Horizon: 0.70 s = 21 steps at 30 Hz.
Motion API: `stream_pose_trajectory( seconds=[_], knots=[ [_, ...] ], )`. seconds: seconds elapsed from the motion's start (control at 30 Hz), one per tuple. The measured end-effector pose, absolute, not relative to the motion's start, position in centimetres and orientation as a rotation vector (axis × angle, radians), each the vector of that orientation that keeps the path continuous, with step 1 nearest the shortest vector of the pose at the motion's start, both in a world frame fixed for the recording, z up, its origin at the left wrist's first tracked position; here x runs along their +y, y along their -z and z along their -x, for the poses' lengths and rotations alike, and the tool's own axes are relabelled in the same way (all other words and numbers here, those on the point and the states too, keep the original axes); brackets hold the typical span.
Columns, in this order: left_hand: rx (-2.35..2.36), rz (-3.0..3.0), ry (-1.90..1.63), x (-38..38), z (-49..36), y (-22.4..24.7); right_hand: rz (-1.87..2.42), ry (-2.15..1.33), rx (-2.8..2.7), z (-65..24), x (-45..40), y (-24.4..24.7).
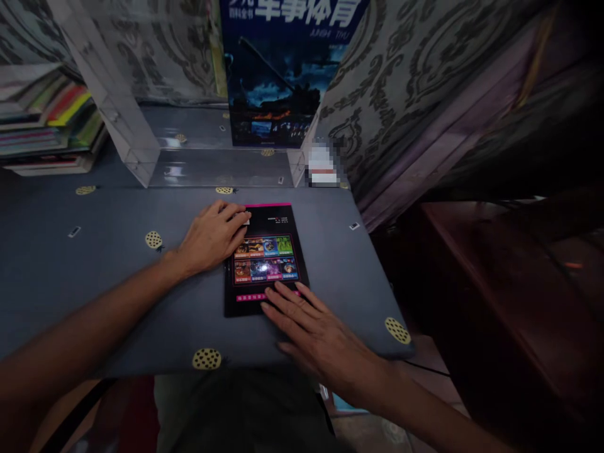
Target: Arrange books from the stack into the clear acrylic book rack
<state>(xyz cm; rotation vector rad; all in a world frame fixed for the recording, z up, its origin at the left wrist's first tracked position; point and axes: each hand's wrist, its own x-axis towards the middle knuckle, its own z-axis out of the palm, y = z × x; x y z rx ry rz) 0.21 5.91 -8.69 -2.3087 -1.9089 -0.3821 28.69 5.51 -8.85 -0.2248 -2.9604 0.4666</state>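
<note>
A black book [264, 226] with a pink edge and two rows of small coloured pictures lies flat on the grey-blue tablecloth. My left hand [214, 233] rests over its upper left edge, fingers spread and pointing right. Across the lower right part of the book lie the fingertips of my right hand [309, 324], flat and apart, with the palm off the book's edge. Neither hand grips anything.
Behind the book stands a clear plastic rack [217, 168], holding an upright dark blue book [283, 82] with a tank picture. Stacked books [51, 126] are at the back left. A blurred white item [323, 165] sits beside the rack. Dark red furniture [509, 283] stands right.
</note>
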Motion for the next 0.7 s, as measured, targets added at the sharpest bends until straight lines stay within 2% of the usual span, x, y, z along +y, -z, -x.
stream_pose_trajectory(
  seconds=[0.2,0.4,0.57,0.7],
  knots=[
    [-2.158,2.082,0.343,6.0,0.0,8.6,0.448,-0.297,-2.8,-29.0,7.6,10.3],
    [-2.27,2.133,0.353,6.2,0.3,7.6,0.52,-0.266,-2.756,-28.2,8.2,10.8],
    [-2.361,2.221,0.827,6.8,1.9,7.5,0.558,-0.269,-2.77,-28.1,7.9,11.0],
    [-2.621,2.156,1.4,7.4,3.6,7.3,0.571,-0.319,-2.812,-28.0,7.8,10.7]
  ],
)
